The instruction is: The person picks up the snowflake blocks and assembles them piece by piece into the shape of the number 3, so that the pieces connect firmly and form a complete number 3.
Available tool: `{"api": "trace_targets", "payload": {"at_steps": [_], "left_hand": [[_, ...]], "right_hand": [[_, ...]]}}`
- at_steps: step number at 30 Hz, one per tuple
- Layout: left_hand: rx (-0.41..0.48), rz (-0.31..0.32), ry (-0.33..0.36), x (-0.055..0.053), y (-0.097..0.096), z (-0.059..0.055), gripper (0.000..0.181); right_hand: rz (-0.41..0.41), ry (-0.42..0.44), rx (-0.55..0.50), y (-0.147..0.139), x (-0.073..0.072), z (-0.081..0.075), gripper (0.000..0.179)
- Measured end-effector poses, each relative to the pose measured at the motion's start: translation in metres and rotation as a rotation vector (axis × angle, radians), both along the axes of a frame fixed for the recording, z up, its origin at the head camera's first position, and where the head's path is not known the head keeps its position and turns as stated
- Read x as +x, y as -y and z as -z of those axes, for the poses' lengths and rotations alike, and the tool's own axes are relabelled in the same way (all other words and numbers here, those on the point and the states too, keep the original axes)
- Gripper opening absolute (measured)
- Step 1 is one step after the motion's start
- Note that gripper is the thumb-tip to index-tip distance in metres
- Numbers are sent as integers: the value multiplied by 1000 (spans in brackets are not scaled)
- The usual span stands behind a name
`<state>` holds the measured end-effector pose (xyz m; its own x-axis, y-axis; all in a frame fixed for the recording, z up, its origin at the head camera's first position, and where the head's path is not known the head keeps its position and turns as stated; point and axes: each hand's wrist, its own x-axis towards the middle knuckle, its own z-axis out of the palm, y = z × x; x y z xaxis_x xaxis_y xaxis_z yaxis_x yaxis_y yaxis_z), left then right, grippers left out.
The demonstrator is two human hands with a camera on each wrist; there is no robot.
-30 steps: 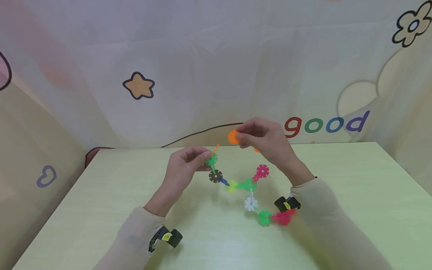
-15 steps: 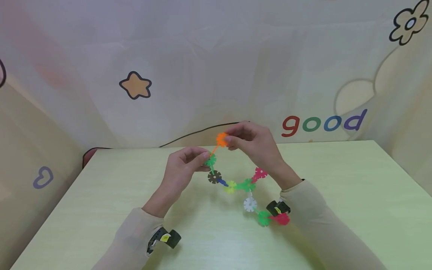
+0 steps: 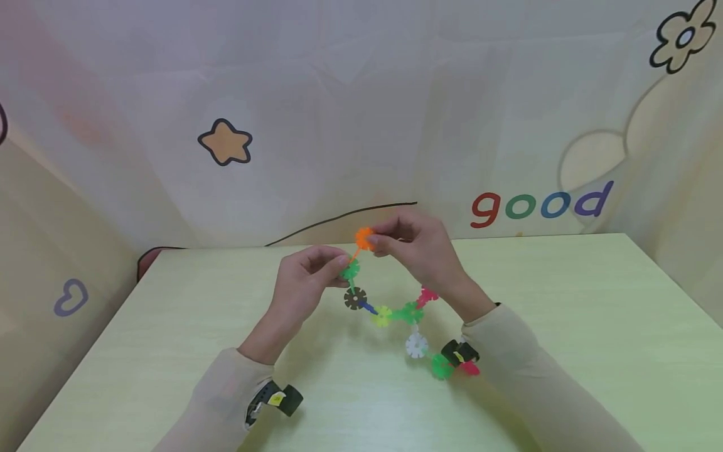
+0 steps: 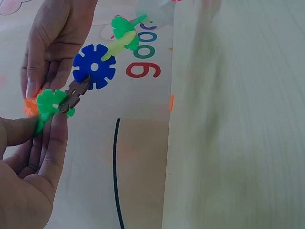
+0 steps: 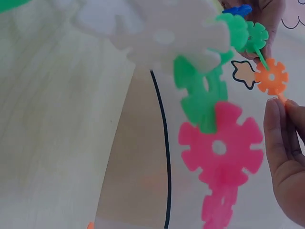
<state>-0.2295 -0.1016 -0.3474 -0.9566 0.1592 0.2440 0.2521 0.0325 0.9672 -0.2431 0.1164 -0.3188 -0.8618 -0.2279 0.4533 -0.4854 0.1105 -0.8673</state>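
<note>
My left hand (image 3: 305,276) pinches a green snowflake disc (image 3: 350,269) at one end of a linked chain. An orange disc (image 5: 271,77), edge-on in the head view, joins this green one. Between my right thumb and fingers is a second orange disc (image 3: 364,238), touching the first; how deep their slots meet I cannot tell. From my left hand (image 4: 28,167) the chain runs through a brown disc (image 3: 355,298), a blue disc (image 4: 94,67) and a yellow disc (image 3: 383,316) to green ones. My right hand (image 3: 415,248) partly hides a pink disc (image 3: 427,295).
A lower branch carries a white disc (image 3: 417,345), a green disc (image 3: 442,366) and a pink disc (image 3: 470,368), partly behind the right wrist camera. A small orange piece (image 4: 171,102) lies by the table's back edge. A printed curtain (image 3: 339,125) hangs behind the table (image 3: 169,351).
My right hand has come left and slightly down with its orange disc, which now meets the orange disc on the chain. My left hand has stayed nearly still, gripping the green disc.
</note>
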Motion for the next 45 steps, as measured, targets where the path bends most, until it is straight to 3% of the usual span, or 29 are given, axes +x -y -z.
{"api": "trace_targets", "payload": {"at_steps": [9,18,45], "left_hand": [[-71,-65,-32,3,-4,0,10],[-103,-109,-39,3,-7,3,9],[-114,-140,-22,5,-9,4,8]], "right_hand": [[-10,-18,-39,7,2,3,12],[-24,17,19,2,1,1,11],[-26,62,126,-5,3,-3,11]]}}
